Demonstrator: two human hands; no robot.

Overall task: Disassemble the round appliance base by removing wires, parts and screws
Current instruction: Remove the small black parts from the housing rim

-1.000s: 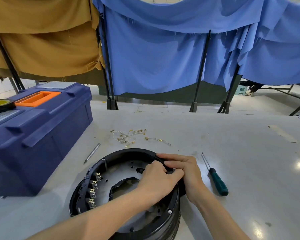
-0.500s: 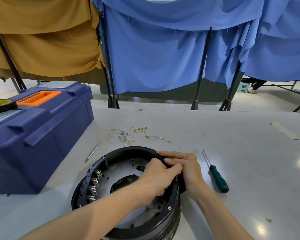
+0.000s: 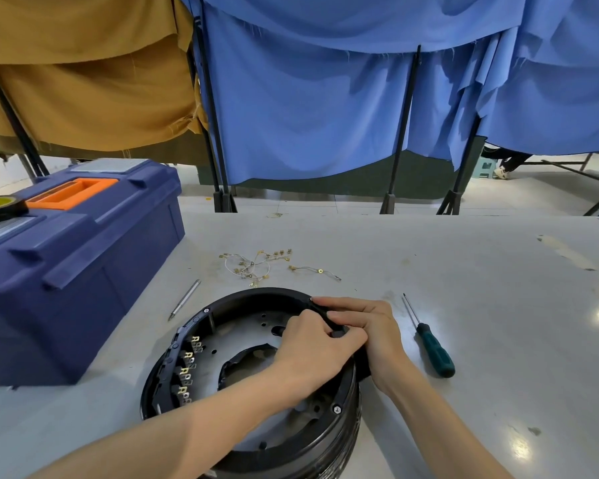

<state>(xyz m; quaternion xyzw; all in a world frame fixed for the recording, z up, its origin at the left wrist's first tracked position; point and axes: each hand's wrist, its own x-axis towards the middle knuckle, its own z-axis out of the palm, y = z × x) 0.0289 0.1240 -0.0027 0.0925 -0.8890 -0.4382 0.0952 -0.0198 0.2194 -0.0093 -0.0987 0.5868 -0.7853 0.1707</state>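
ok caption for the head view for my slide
Left hand pinches a black part at the rim of the round base, right hand resting on it; wires, screwdriver and toolbox nearby.

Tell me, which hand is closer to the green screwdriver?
Right. The right hand rests on the round base rim near the screwdriver; the left hand is farther, on the rim's inner side.
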